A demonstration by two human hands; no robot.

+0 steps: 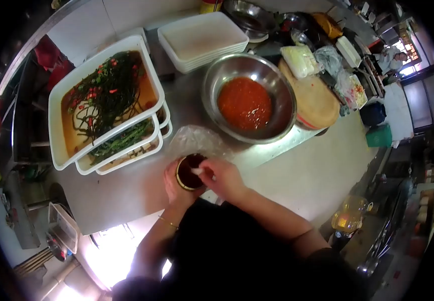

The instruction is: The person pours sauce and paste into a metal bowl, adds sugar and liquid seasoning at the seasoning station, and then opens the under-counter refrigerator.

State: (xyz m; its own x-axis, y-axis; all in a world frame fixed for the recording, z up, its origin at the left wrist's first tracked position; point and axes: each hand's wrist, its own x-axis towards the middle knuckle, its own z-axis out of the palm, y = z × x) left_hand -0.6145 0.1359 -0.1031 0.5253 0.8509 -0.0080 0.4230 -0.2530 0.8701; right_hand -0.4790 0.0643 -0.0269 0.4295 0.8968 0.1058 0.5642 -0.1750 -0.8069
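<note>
My left hand (175, 186) is wrapped round the side of a round jar (178, 174) with a gold-coloured rim and a dark inside. Over the jar's mouth, my right hand (223, 179) is closed on a small white object (196, 171), whose kind I cannot make out. Crumpled clear plastic (197, 140) lies on the metal table just beyond the jar. Farther off to the right stands a steel bowl (208, 95) with red sauce (244, 103) in it.
Stacked white trays (155, 83) hold dark green vegetables with red chillies in brown liquid. More white trays (202, 35) are stacked behind. A round wooden board (317, 103) carries a plastic bag (299, 61). The metal table's (112, 200) front edge is near me. A person (391, 59) stands far right.
</note>
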